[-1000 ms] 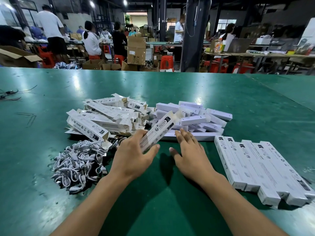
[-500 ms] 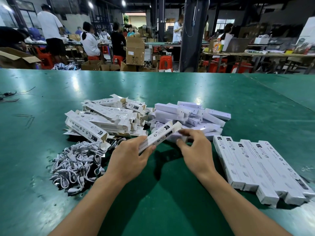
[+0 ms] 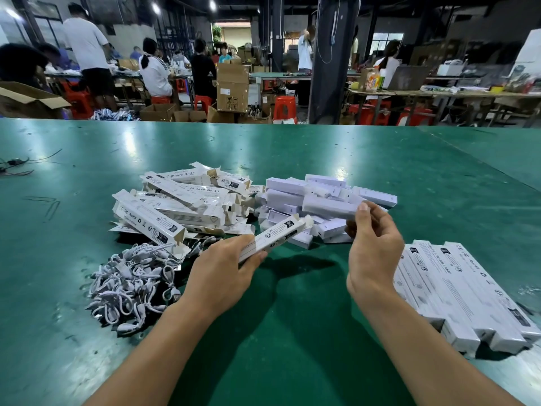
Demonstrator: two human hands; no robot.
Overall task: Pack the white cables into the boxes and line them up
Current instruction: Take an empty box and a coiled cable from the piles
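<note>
So the left hand [image 3: 225, 273] grips a printed box [image 3: 276, 233] by its near end, fingers curled round it, above the green table [image 3: 292, 332]. The right hand [image 3: 374, 250] pinches a plain white sleeve [image 3: 328, 207] between thumb and fingertips, over the heap of plain sleeves [image 3: 285, 197]. The white cables [image 3: 131, 284] sit in a tangled pile by the left wrist (neither hand touching them), and a row of closed boxes [image 3: 456, 291] lies side by side at the right.

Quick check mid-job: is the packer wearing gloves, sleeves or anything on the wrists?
No. The left hand and right hand are bare: no gloves, rings, watch or wristbands show. The left forearm and right forearm are bare as well; no sleeve comes into view before the bottom edge.
</note>
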